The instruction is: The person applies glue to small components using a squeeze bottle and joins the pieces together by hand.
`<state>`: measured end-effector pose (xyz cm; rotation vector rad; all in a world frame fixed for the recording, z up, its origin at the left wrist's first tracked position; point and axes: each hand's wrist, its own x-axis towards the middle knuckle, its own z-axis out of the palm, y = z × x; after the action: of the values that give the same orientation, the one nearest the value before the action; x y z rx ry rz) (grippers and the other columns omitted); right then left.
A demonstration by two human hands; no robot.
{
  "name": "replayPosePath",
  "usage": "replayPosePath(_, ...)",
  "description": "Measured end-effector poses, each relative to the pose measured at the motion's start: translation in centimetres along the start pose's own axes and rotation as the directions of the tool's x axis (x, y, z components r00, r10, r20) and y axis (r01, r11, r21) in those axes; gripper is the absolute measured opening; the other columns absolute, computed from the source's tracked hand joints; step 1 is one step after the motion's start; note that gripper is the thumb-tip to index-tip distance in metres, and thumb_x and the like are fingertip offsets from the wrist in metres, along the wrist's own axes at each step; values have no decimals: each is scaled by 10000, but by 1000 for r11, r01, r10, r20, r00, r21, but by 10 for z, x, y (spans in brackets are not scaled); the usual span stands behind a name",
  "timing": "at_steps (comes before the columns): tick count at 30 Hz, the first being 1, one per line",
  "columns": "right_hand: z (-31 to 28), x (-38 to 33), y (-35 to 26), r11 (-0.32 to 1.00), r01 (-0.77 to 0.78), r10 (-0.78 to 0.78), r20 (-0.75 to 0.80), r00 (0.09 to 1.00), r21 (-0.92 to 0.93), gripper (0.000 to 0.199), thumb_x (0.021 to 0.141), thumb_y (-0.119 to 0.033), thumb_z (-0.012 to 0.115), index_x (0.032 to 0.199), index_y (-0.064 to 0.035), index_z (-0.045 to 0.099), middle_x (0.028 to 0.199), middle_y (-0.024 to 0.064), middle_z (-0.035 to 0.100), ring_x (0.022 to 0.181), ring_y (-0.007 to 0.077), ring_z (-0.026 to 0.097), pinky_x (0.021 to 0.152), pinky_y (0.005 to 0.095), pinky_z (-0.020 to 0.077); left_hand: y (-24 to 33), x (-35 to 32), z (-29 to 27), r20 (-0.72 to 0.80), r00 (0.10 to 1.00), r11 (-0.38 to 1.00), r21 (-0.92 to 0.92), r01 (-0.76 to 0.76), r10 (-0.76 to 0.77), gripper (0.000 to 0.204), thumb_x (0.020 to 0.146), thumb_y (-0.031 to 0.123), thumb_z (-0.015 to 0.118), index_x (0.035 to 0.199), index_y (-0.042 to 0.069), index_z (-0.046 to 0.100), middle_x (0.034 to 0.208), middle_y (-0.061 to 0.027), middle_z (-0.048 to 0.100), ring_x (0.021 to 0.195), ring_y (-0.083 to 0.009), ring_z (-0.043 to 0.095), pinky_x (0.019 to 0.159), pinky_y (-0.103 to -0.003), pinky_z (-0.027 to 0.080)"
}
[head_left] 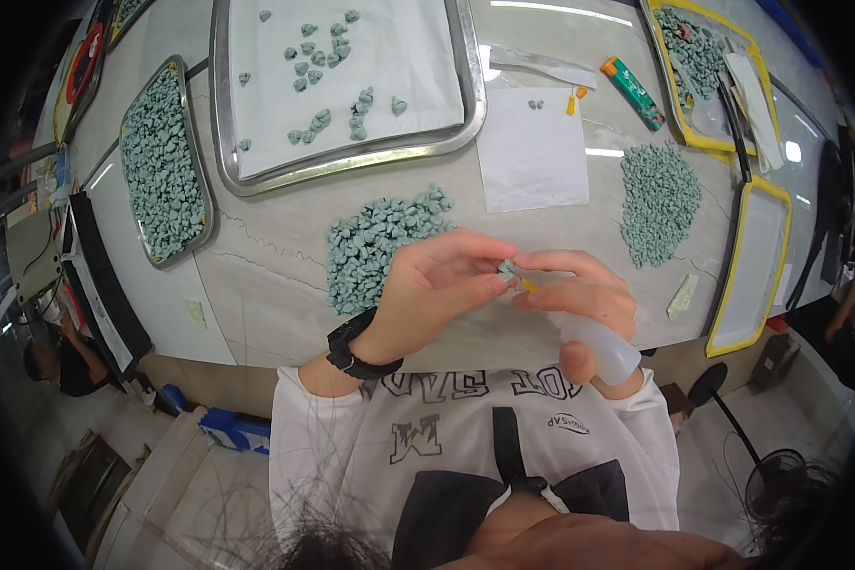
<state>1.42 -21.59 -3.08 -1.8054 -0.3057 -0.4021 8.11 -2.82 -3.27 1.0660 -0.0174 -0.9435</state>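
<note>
Between its thumb and fingertips, my left hand [432, 280] pinches a small grey-green piece [506, 269]. A black watch [353, 344] is on that wrist. My right hand [584, 293] is wrapped round a translucent white squeeze bottle [606, 350], whose orange tip [529, 284] points at the piece. The right fingertips come close to the piece; whether they touch it I cannot tell. Just beyond my left hand spreads a pile of larger grey-green pieces [375, 242]. A heap of smaller grey-green pieces [660, 204] lies to the right of my hands.
A metal tray [351, 163] with a white liner carries scattered pieces at the back. A narrower tray [208, 214] full of pieces stands left. White paper [532, 180], a green tube [634, 93], a yellow-rimmed tray [708, 142] and another yellow-rimmed tray [715, 328] lie toward the right.
</note>
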Motion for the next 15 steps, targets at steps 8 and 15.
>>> replayPosePath(8,0,-2,1,999,15,-14,-33,999,41,356,906,-330,507,882,9,611,714,98,657,875,349,677,623,363,548,-1,-1,-2,7,1000,1000,-21,19,-19,309,841,-94,573,1146,-46,568,1119,-105,594,1023,-178,606,891,-322,528)
replayPosePath(15,-11,3,-6,1000,3,-3,5,1000,4,307,869,-292,537,884,4,616,724,91,651,836,337,668,605,371,530,-2,-1,-1,-8,1000,999,-32,18,-18,302,843,-69,581,1143,-32,568,1098,-97,604,999,-174,615,889,-326,528)
